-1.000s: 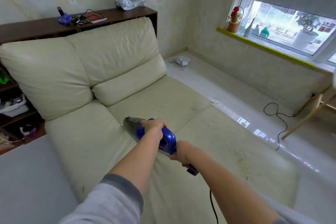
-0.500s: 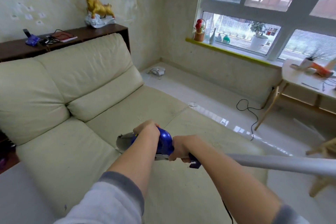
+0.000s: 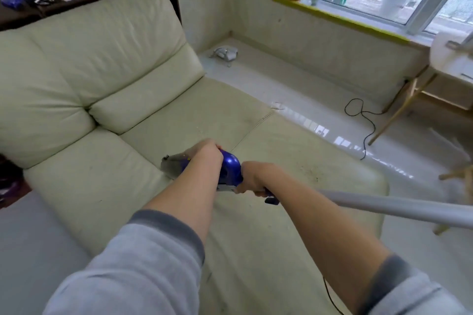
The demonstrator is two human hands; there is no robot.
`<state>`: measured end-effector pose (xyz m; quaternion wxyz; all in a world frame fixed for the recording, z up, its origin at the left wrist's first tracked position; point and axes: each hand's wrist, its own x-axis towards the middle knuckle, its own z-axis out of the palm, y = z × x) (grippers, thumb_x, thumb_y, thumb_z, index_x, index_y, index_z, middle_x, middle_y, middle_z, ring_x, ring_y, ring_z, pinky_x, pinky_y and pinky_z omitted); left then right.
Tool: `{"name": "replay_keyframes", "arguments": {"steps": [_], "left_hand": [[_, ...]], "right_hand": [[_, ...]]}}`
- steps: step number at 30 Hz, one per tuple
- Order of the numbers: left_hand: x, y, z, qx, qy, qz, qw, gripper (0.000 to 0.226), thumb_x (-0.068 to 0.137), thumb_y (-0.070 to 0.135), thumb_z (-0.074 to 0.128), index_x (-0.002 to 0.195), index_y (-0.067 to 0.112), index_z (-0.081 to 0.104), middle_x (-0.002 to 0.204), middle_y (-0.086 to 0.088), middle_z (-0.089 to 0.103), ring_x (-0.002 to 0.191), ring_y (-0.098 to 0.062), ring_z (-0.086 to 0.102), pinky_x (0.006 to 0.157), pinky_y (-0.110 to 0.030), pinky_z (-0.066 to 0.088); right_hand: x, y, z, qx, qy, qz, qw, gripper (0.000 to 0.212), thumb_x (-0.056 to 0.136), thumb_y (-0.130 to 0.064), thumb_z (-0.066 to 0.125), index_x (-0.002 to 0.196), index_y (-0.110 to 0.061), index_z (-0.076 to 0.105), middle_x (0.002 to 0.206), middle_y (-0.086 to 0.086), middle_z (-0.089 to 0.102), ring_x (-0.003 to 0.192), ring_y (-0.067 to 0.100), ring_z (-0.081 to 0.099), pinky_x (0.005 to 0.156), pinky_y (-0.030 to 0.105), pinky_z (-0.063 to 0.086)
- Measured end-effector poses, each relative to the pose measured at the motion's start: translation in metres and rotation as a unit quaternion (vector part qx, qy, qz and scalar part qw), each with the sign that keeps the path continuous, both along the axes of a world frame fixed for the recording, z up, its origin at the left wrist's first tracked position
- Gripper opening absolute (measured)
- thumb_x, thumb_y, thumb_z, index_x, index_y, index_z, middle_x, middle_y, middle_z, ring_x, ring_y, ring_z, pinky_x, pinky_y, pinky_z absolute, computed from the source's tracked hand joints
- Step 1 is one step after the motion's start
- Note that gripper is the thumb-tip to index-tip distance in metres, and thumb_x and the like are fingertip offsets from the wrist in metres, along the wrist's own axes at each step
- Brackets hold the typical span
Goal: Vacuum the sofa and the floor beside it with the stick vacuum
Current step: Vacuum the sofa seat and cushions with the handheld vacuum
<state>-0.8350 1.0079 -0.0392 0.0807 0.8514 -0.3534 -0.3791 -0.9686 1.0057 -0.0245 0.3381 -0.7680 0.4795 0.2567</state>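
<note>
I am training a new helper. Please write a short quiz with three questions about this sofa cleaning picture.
1. True or false: both hands hold the blue vacuum.
2. Where are the crumbs? A) on the sofa seat B) on the windowsill C) on the shelf
3. What black thing lies on the floor near the table leg?

Key: 1 true: left hand, right hand. 2 A, sofa. 3 a cable.

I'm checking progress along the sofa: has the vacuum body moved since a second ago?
Yes. The vacuum body has shifted right along the seat, toward the seam between the seat cushions and away from the backrest.
</note>
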Motion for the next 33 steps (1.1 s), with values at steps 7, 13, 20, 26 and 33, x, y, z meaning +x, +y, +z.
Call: {"name": "replay_keyframes", "arguments": {"steps": [7,13,20,26,33], "left_hand": [[-0.013,-0.022,-0.015,-0.016,0.032,0.119,0.992,0.028,0.093,0.016,0.055,0.120,0.023,0.061,0.128,-0.005,0.057,0.125,-0.031,0.049,0.107,-0.040,0.036],[0.019,0.002,-0.098,-0.151,0.170,0.537,0.812,0.040,0.068,-0.008,0.047,0.106,0.000,0.058,0.048,-0.010,0.055,0.044,-0.025,0.048,0.046,-0.027,0.044],[0.009,-0.010,-0.109,-0.200,0.206,0.531,0.797,0.045,0.086,-0.001,0.050,0.127,0.015,0.044,0.093,-0.018,0.065,0.045,-0.016,0.049,0.026,-0.016,0.030],[0.029,-0.011,-0.123,-0.220,0.211,0.549,0.778,0.040,0.088,0.004,0.046,0.126,0.014,0.042,0.087,-0.022,0.066,0.035,-0.016,0.048,0.029,-0.016,0.033],[0.066,-0.018,-0.141,-0.230,0.210,0.548,0.776,0.040,0.089,0.005,0.048,0.126,0.016,0.043,0.086,-0.021,0.068,0.037,-0.015,0.048,0.032,-0.016,0.036]], "right_hand": [[-0.007,-0.017,-0.032,0.008,-0.014,-0.044,0.999,0.023,0.089,-0.031,0.066,0.081,-0.014,0.052,0.067,0.004,0.055,0.052,0.022,0.050,0.059,0.029,0.046],[0.032,0.035,-0.101,-0.009,-0.040,-0.020,0.999,0.028,0.095,-0.028,0.057,0.113,-0.007,0.056,0.093,0.009,0.058,0.089,0.031,0.061,0.066,0.030,0.037],[0.027,0.016,-0.132,-0.028,-0.015,-0.035,0.999,0.031,0.095,-0.041,0.057,0.091,-0.011,0.050,0.080,0.005,0.054,0.074,0.026,0.053,0.063,0.032,0.038],[0.047,0.011,-0.149,-0.041,-0.024,-0.034,0.998,0.031,0.095,-0.042,0.055,0.090,-0.012,0.050,0.070,0.001,0.048,0.073,0.027,0.052,0.059,0.031,0.035],[0.081,0.009,-0.167,-0.032,-0.048,-0.057,0.997,0.030,0.095,-0.039,0.056,0.086,-0.012,0.046,0.080,0.006,0.054,0.074,0.029,0.053,0.062,0.033,0.037]]}}
